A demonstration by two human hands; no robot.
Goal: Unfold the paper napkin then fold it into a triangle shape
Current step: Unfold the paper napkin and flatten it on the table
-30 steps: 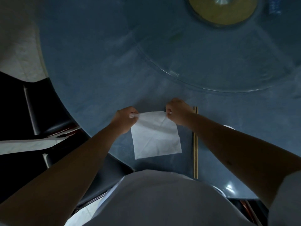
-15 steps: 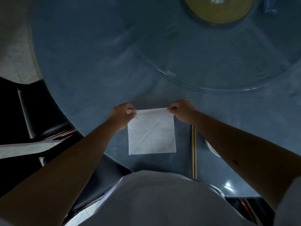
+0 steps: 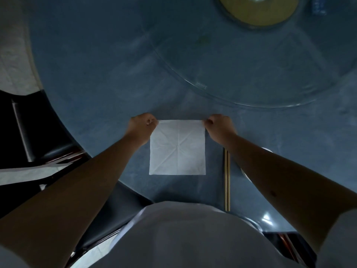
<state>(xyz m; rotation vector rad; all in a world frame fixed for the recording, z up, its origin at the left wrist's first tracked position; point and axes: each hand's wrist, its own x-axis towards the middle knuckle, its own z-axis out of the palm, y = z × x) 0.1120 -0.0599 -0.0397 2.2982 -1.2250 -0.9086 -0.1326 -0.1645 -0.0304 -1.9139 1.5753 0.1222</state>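
A white square paper napkin, creased across its middle and diagonals, lies spread flat on the round blue-grey table, near the table's edge in front of the person. The left hand pinches the napkin's far left corner and the right hand its far right corner — both curled closed, fingertips on the paper. A pair of wooden chopsticks lies just right of the napkin, apart from it.
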